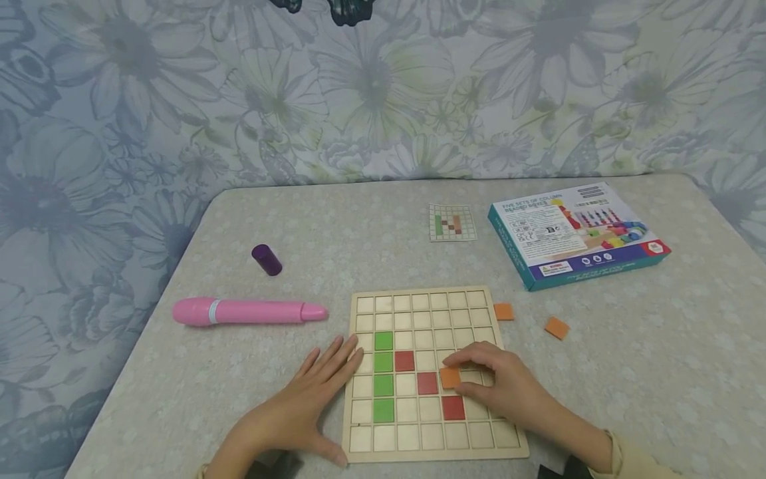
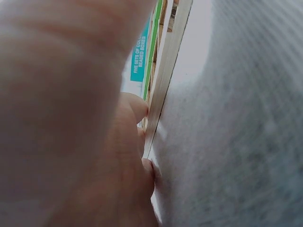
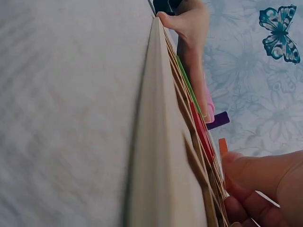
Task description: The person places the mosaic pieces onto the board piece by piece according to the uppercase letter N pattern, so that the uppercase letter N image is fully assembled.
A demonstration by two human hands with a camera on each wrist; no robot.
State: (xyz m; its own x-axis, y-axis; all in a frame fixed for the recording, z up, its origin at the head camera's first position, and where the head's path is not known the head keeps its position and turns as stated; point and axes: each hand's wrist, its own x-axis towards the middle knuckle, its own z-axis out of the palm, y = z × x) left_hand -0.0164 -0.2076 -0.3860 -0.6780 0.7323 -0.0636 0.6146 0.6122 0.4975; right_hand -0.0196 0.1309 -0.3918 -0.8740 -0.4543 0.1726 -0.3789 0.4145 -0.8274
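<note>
A wooden grid board (image 1: 437, 456) lies flat on the table. Several green tiles (image 1: 383, 384) form a column in its left part, and three red tiles (image 1: 427, 383) step down diagonally to the right. Between thumb and forefinger, my right hand (image 1: 509, 384) pinches an orange tile (image 1: 450, 378) over the board, just above the lowest red tile. In the right wrist view the orange tile (image 3: 223, 145) stands on edge between the fingertips. My left hand (image 1: 302, 407) rests along the board's left edge, fingers extended, thumb at the lower left corner.
Two loose orange tiles (image 1: 557, 328) lie right of the board. Behind it are a small pattern card (image 1: 452, 223) and a boxed bead set (image 1: 577, 233). To the left lie a pink pen-shaped object (image 1: 257, 312) and a dark purple cap (image 1: 266, 260). A floral-patterned surface rises beyond the table.
</note>
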